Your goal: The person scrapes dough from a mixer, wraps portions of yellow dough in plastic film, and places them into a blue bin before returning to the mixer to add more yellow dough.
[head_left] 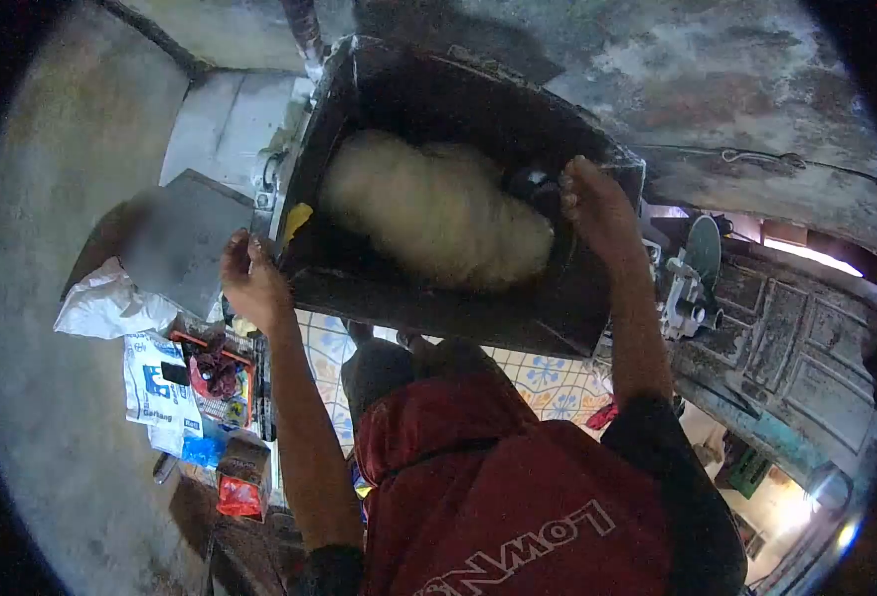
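Observation:
A large pale lump (428, 214), dough-like and smeared by motion, is inside a deep dark trough (458, 313) in front of me. My left hand (251, 278) is just outside the trough's left wall, fingers loosely bent and apart, with nothing visible in it. Over the right part of the trough is my right hand (592, 204), its fingers half curled, with no held thing visible. A gap shows between the right hand and the pale lump. A small yellow piece (299, 221) sticks to the trough's inner left wall.
Left of the trough are a grey board (195, 238), a white plastic bag (115, 303), a printed white-and-blue bag (160, 382) and a box with red plastic (239, 494). On the right, a metal machine (687, 303) stands before a worn wooden panel (806, 328).

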`<act>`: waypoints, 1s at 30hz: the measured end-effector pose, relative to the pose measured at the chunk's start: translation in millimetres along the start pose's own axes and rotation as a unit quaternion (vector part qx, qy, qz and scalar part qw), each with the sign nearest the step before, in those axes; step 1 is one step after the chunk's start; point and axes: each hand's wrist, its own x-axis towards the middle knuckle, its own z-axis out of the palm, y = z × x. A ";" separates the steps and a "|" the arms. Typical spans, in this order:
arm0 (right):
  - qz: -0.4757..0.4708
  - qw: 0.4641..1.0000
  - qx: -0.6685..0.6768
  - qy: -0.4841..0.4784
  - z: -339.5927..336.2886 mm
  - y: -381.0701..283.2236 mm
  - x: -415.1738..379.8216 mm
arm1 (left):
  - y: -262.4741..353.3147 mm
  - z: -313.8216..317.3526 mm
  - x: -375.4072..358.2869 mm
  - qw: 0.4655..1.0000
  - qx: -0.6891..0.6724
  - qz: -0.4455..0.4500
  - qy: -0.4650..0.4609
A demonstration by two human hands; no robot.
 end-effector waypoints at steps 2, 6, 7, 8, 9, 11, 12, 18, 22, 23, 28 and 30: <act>0.024 0.991 0.130 -0.019 8.1 13.9 4.7 | 1.8 1.7 -1.0 1.000 -0.021 0.004 0.007; 0.096 0.955 0.242 -0.140 24.8 36.6 13.7 | 5.3 -0.5 1.2 0.997 0.059 0.046 0.008; 0.100 0.949 0.250 -0.166 33.0 36.3 11.7 | 6.8 -1.6 0.6 0.998 0.048 0.041 0.005; 0.105 0.956 0.232 -0.143 44.2 36.4 9.2 | 8.3 -1.7 0.4 0.999 0.037 0.037 0.000; 0.109 0.963 0.213 -0.119 56.3 35.5 6.7 | 8.9 -1.4 -0.2 0.999 0.023 0.033 -0.004; 0.129 0.985 0.069 -0.088 58.3 47.1 8.3 | 2.1 -1.1 1.4 1.000 -0.009 0.010 -0.005; 0.145 0.985 -0.056 -0.078 49.3 74.1 15.2 | -3.0 -2.0 0.5 1.000 -0.025 -0.003 -0.005; -0.287 0.581 -0.759 0.067 -15.6 82.9 68.2 | 16.1 0.5 -0.4 0.999 0.034 -0.010 -0.006; -0.115 0.645 -0.753 0.065 15.8 -6.2 30.5 | 31.0 2.0 -4.5 0.999 0.036 -0.024 0.003; -0.038 0.664 -0.744 0.061 28.2 -19.7 22.0 | 27.2 3.5 -4.0 0.999 0.026 0.001 0.020; -0.243 0.591 -0.760 0.121 1.4 97.0 28.3 | 10.5 3.9 -0.1 0.999 0.010 -0.021 0.030; -0.186 0.539 -0.821 0.030 22.2 161.2 9.1 | 9.5 2.6 -0.3 0.999 0.036 -0.019 0.024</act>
